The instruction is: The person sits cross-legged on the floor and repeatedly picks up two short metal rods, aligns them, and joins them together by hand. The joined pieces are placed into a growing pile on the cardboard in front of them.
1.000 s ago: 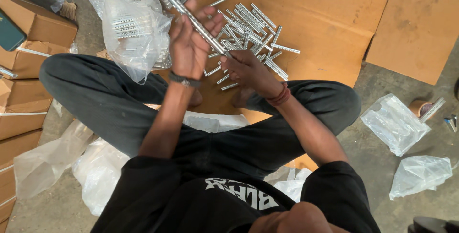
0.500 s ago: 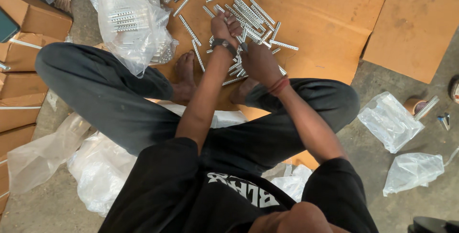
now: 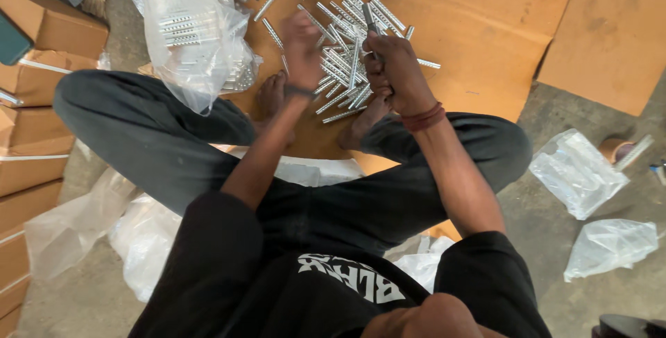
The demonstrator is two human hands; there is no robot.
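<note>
A: Item one, nearest you: your crossed legs in dark trousers [image 3: 208, 144], with crumpled clear bags [image 3: 90, 234] on the floor at your 8 o'clock. What differs from a second ago?

B: Back then your left hand was raised, holding a long metal strip up over the pile. Half a second ago both hands had dropped to the heap. Now your left hand [image 3: 302, 48] is down at 12 o'clock, blurred, so you cannot tell whether its fingers are spread or pinching anything.

A: Item two, your right hand?

B: Your right hand [image 3: 395, 74], just right of the left, is curled into a fist around a small bundle of metal strips [image 3: 369, 20]; their ends stick out past the knuckles toward 12 o'clock.

A: Item three, the stock?

B: The loose pile of metal strips [image 3: 343, 61] lies on the cardboard sheet [image 3: 485, 33], between and just beyond both hands, touching your bare feet [image 3: 361, 119].

A: Farther entries?

B: A clear bag of packed strips [image 3: 194, 33] at 10 o'clock; cardboard boxes [image 3: 41, 40] at 9 o'clock; two empty-looking bags [image 3: 576, 171] at 3 o'clock.
</note>
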